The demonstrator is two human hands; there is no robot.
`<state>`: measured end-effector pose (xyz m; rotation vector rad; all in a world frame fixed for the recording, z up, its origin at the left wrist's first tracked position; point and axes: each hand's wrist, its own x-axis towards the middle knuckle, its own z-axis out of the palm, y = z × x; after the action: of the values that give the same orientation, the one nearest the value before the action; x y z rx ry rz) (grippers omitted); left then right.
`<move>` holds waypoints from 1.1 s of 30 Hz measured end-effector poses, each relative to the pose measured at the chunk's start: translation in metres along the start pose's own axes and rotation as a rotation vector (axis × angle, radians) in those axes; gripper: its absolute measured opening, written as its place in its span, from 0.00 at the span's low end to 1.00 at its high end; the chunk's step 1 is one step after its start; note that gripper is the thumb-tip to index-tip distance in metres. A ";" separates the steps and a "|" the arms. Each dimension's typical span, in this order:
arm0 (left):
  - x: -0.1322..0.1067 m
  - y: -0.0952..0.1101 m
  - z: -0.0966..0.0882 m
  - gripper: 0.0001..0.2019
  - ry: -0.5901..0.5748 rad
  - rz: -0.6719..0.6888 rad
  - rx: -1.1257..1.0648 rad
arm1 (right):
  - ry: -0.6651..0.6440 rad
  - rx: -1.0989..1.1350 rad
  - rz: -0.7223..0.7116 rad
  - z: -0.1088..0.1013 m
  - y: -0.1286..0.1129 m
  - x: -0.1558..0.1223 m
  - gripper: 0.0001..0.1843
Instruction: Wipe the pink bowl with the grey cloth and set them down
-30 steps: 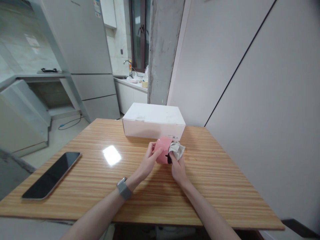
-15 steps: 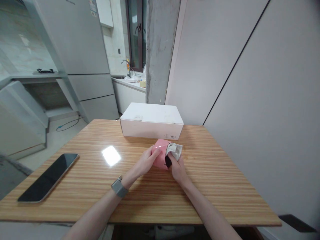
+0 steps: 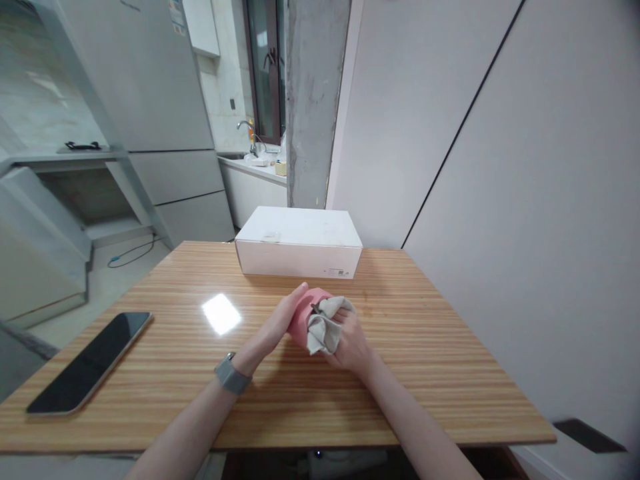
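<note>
My left hand [image 3: 278, 325] grips a small pink container [image 3: 299, 321] from its left side, thumb up along the edge and the other fingers hidden behind it. A crumpled light-grey cloth [image 3: 323, 331] bunches over the container's right side and covers much of its opening. My right hand [image 3: 350, 341] is closed on the cloth, its fingers partly hidden in the folds. A small dark piece shows between the cloth and the pink rim; I cannot make out what it is. Both hands are above the middle of the wooden table [image 3: 430, 373].
A white closed box [image 3: 300, 259] stands at the table's far edge, just beyond my hands. A dark phone or tablet [image 3: 90, 363] lies at the left. A grey-banded watch [image 3: 233, 375] is on my left wrist. A pale wall [image 3: 480, 200] rises at the right.
The pink container has shifted slightly left and turned so its opening side faces me more. The cloth has moved out across the front, and my right hand is now on its outside.
</note>
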<state>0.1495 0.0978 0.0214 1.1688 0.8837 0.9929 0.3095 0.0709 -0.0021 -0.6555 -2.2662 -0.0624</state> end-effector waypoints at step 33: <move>0.003 -0.010 -0.005 0.25 0.046 0.076 0.150 | 0.420 0.728 0.745 0.022 -0.005 -0.002 0.12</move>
<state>0.1479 0.1013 0.0102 1.3185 0.9698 1.0327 0.2936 0.0709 -0.0179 -0.9162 -1.3777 0.8566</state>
